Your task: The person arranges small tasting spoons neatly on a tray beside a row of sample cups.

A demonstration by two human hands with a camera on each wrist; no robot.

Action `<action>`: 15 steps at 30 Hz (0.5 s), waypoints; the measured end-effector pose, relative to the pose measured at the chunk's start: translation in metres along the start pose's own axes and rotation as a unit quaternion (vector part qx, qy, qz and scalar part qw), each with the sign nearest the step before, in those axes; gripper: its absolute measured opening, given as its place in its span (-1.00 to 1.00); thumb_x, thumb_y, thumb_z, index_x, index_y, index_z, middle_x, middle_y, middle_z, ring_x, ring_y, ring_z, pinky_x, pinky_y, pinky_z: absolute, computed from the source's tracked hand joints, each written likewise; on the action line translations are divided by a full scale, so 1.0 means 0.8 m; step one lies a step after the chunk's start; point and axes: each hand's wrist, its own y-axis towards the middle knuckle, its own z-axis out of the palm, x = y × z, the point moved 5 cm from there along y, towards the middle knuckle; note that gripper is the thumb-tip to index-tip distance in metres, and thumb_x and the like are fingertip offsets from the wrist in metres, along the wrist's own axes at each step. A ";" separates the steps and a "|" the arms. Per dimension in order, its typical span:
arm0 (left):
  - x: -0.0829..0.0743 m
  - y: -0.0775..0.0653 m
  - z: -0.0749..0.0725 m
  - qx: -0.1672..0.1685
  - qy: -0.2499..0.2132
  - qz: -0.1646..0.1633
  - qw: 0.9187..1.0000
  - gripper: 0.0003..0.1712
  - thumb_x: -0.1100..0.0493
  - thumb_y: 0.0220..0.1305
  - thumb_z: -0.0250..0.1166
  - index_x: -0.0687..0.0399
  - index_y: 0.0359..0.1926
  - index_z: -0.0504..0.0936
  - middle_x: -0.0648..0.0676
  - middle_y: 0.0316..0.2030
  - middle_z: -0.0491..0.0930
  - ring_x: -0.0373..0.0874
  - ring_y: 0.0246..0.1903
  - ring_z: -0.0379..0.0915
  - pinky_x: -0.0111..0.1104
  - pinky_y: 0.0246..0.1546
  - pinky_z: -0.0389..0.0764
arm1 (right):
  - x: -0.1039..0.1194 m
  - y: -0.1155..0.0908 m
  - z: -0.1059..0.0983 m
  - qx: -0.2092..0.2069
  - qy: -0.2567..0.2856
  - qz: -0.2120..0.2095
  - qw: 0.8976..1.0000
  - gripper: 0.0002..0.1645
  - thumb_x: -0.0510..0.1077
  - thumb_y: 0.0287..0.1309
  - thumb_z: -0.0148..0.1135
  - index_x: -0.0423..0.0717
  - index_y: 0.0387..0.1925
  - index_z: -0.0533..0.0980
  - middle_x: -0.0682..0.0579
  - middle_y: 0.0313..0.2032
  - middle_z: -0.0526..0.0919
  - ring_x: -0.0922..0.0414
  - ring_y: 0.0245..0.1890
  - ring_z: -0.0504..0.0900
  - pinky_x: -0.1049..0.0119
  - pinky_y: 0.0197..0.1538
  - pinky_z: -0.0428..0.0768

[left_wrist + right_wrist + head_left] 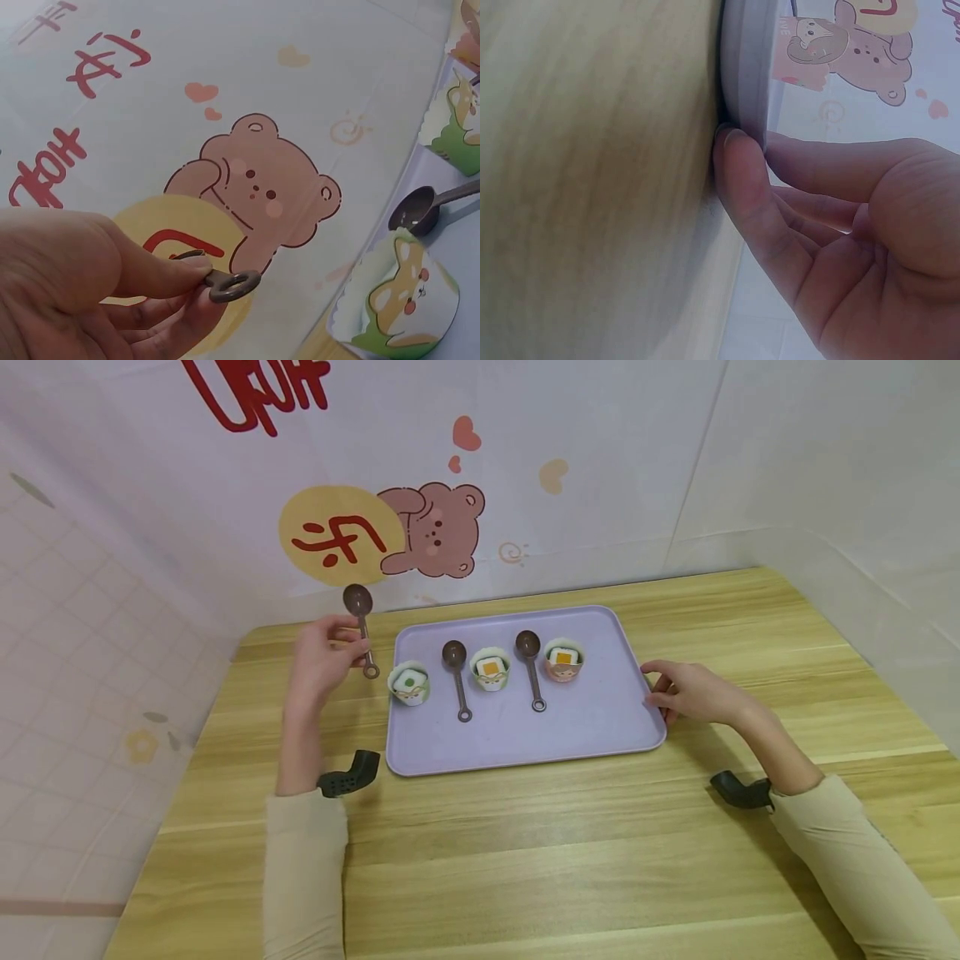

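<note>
My left hand (318, 660) pinches a brown measuring spoon (358, 600) by its handle, bowl up, left of the lilac tray (600, 710). In the left wrist view the ring end of the handle sticks out past the thumb. At the tray's right side, my right hand (693, 689) grips the rim (746, 75) between thumb and fingers. On the tray, a measuring spoon (453, 655) and another measuring spoon (528, 645) lie between a left paper cup (410, 692), a middle paper cup (491, 680) and a right paper cup (563, 672). Each cup holds a white square piece with a coloured centre.
The tray lies on a wood-grain table (525, 843). Behind it hangs a white printed sheet (637, 443) with a bear, hearts and red lettering. A black wrist device (351, 774) is on the left wrist, another black device (741, 791) on the right.
</note>
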 end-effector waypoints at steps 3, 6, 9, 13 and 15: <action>-0.006 -0.001 0.005 0.000 -0.001 0.004 1.000 -0.55 0.33 0.40 0.27 0.35 0.26 0.46 0.27 -0.06 0.50 -0.17 -0.35 0.57 -0.52 -0.31 0.67 | 0.000 0.000 0.000 0.000 0.002 0.001 1.000 -0.38 -0.37 0.36 0.19 -0.60 0.30 0.20 -0.14 -0.32 0.66 0.05 -0.49 0.68 0.22 -0.39 0.70; -0.011 -0.002 0.010 0.001 -0.004 0.009 1.000 -0.56 0.34 0.40 0.27 0.35 0.24 0.46 0.26 -0.07 0.50 -0.15 -0.34 0.57 -0.52 -0.32 0.67 | -0.001 0.000 0.000 -0.001 0.001 0.001 1.000 -0.38 -0.36 0.36 0.20 -0.59 0.30 0.20 -0.14 -0.33 0.66 0.05 -0.49 0.68 0.23 -0.40 0.69; -0.017 -0.004 0.016 0.004 -0.013 0.016 1.000 -0.57 0.36 0.39 0.28 0.37 0.23 0.46 0.27 -0.07 0.51 -0.16 -0.36 0.58 -0.50 -0.33 0.67 | -0.003 0.001 0.000 -0.002 -0.001 0.000 1.000 -0.38 -0.36 0.36 0.20 -0.59 0.30 0.20 -0.13 -0.33 0.66 0.06 -0.49 0.67 0.23 -0.41 0.69; -0.023 -0.005 0.023 0.007 -0.024 0.024 0.999 -0.58 0.38 0.37 0.28 0.39 0.21 0.47 0.27 -0.09 0.51 -0.20 -0.39 0.57 -0.50 -0.35 0.68 | -0.005 0.002 0.001 -0.002 -0.003 0.001 1.000 -0.38 -0.35 0.36 0.21 -0.58 0.30 0.20 -0.13 -0.33 0.66 0.06 -0.49 0.66 0.24 -0.41 0.68; -0.025 -0.006 0.026 0.008 -0.026 0.028 0.999 -0.57 0.39 0.36 0.29 0.40 0.21 0.48 0.28 -0.09 0.51 -0.20 -0.40 0.57 -0.50 -0.36 0.68 | -0.006 0.002 0.001 -0.001 -0.003 0.002 1.000 -0.37 -0.35 0.36 0.21 -0.59 0.31 0.20 -0.13 -0.33 0.66 0.06 -0.48 0.67 0.23 -0.41 0.68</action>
